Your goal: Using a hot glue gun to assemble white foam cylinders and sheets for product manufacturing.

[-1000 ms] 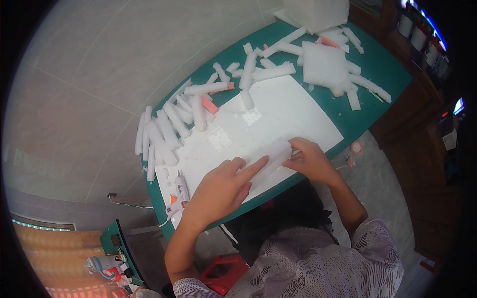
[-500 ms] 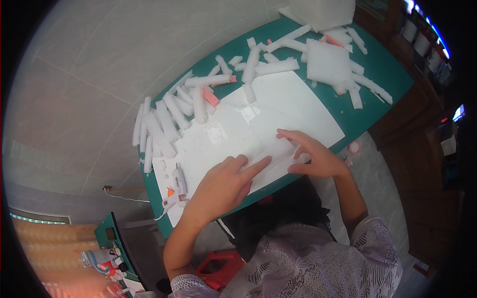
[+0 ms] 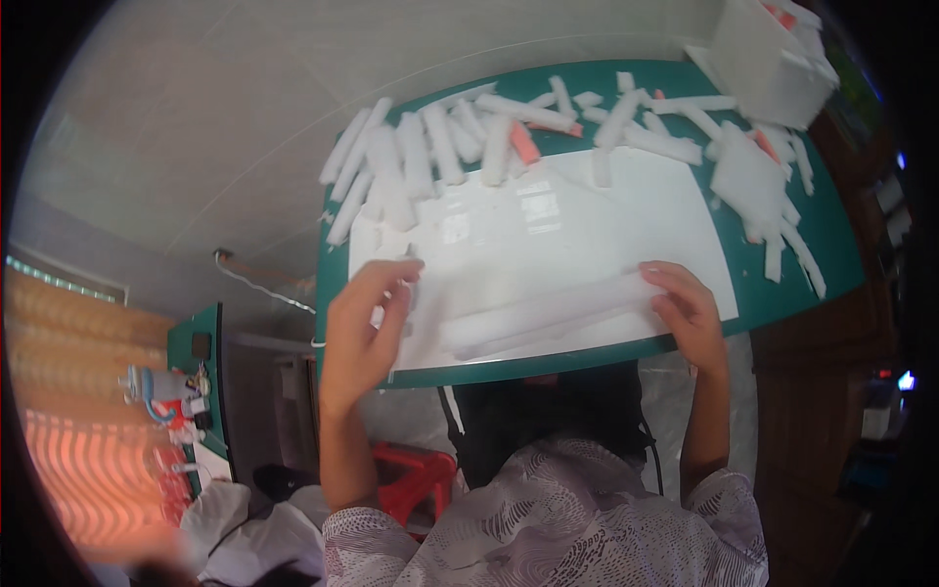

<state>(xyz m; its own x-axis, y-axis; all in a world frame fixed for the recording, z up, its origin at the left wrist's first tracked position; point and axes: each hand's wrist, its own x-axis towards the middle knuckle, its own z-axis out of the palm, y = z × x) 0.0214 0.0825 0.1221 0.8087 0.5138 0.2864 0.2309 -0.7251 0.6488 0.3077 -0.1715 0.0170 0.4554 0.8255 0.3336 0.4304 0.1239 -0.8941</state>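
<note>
You're stretching a clear film strip (image 3: 548,315) between both hands over the white sheet (image 3: 587,215).

Your left hand (image 3: 364,328) has its fingers curled around the strip's left end at the sheet's near left corner, thumb tucked under; your right hand (image 3: 688,308) lies palm down with fingers together, pressing the strip's right end near the sheet's front edge. The strip runs along that near edge, on the green table (image 3: 831,254). White rolls (image 3: 421,157) lie in a row along the far side, one orange piece (image 3: 524,143) among them, and a white box (image 3: 768,54) sits at the far right corner.
</note>
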